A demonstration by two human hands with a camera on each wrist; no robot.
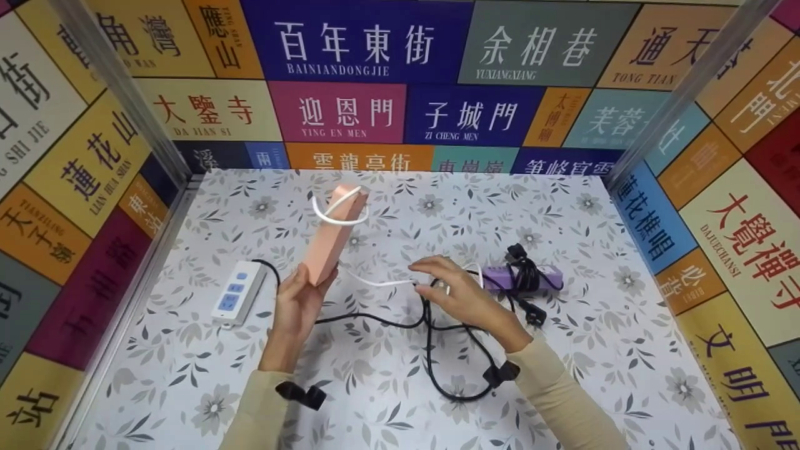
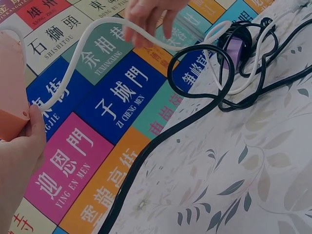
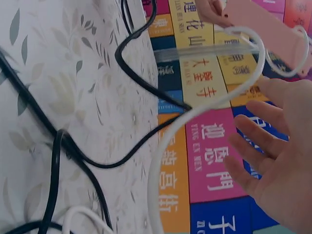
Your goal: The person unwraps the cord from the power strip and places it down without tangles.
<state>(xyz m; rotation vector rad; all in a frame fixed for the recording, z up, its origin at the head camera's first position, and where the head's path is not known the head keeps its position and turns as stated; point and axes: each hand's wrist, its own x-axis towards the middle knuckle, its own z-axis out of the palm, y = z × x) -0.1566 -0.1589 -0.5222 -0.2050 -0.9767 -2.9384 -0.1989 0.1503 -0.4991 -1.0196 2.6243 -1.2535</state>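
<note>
My left hand (image 1: 297, 306) grips the lower end of a long pink power strip (image 1: 330, 244), which is held up at a slant. Around its upper end hangs a loop of white cord (image 1: 340, 222). More of that cord (image 2: 73, 63) runs from the strip's lower end across to the right. My right hand (image 1: 465, 297) is beside this cord, thumb and fingers spread apart. In the right wrist view its fingers (image 3: 263, 136) are loosely extended, and the white cord (image 3: 161, 161) passes in front of them in a wide curve.
A white power strip (image 1: 234, 294) lies at the left, its black cord (image 1: 375, 317) looping across the table (image 1: 375, 400) beneath my hands. Right of my right hand lies a purple power strip (image 1: 552, 277) with a bundled black cord (image 1: 527, 275) and plug (image 1: 534, 314). Sign-patterned walls (image 1: 337, 112) enclose the table.
</note>
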